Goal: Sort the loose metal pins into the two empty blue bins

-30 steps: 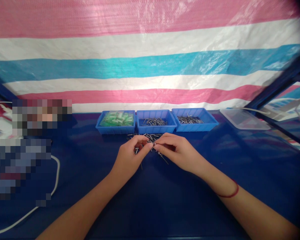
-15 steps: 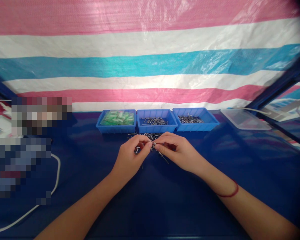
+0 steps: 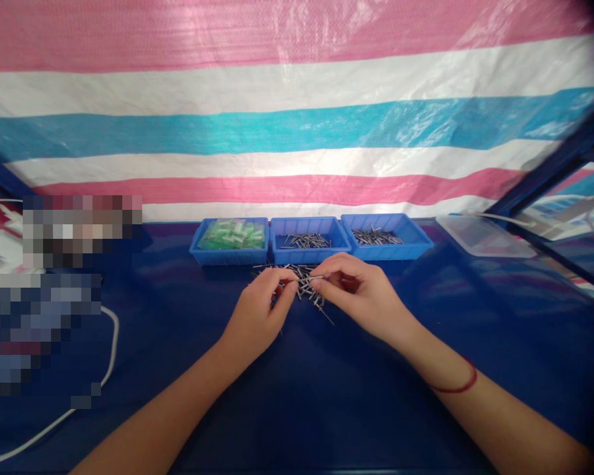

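A loose pile of metal blind rivets [image 3: 304,285] lies on the dark blue tabletop between and beneath my hands. My right hand [image 3: 363,290] is closed in a pinch, with one silvery rivet [image 3: 317,277] between thumb and forefinger, pointing left. Facing it, my left hand [image 3: 262,303] has thumb and forefinger pressed together over the pile's left part; anything in that pinch is too small to make out. A small gap separates the two sets of fingertips. Parts of the pile are hidden behind the left fingers.
Behind the pile stand three blue bins: the left bin [image 3: 228,256] with green-and-clear packets, the middle bin [image 3: 311,255] and right bin [image 3: 396,251] with rivets. A clear plastic lid [image 3: 485,237] lies right. A white cable [image 3: 116,330] curves at left. Striped sheeting hangs behind.
My fingertips were together around a small piece; now they are apart. My right hand has shifted slightly right and up, with a rivet showing in its pinch. My left hand has barely moved.
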Motion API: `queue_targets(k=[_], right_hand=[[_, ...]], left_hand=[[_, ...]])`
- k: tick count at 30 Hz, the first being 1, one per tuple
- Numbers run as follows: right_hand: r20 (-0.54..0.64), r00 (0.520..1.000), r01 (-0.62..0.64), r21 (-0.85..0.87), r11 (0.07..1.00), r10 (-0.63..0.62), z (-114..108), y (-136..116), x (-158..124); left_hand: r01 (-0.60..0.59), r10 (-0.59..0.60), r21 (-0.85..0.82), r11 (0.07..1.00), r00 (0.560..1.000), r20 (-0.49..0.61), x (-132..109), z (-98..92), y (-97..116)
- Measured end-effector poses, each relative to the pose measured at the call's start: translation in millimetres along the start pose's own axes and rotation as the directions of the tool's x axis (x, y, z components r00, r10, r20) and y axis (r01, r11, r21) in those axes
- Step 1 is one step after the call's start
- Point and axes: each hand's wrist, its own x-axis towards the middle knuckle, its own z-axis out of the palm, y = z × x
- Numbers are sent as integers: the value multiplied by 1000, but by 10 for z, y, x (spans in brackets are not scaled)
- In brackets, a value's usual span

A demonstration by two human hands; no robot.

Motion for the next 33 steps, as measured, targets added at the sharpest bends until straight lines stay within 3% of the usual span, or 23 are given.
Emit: queue_targets(k=[3, 6, 10, 13, 17, 24, 33], right_hand=[[-2, 1000, 7, -5, 1000, -7, 2, 6, 3], [-137, 989, 38, -76, 996, -49, -99, 75, 56], [-423, 884, 22, -388, 921, -199, -427, 281, 191], [-465, 841, -70, -599, 798, -276, -625, 431, 275], [-390, 877, -34, -634, 772, -282, -572, 424, 277], [-46, 958, 224, -499, 837, -284, -120, 157, 75], [149, 960, 280, -437, 855, -238, 40, 125, -12]], left_hand=[[-46, 44, 64, 997, 999, 28, -1, 5, 0], [-86, 80, 188, 978, 996, 36, 10, -37, 2], [-67, 27, 405, 912, 994, 104, 48, -207, 7], [-24, -84, 493, 870, 977, 197, 70, -365, 0], [13, -200, 536, 844, 935, 293, 54, -473, -49], [21, -263, 564, 825, 898, 352, 1, -371, -53], [-57, -138, 479, 876, 922, 362, 45, -282, -38]])
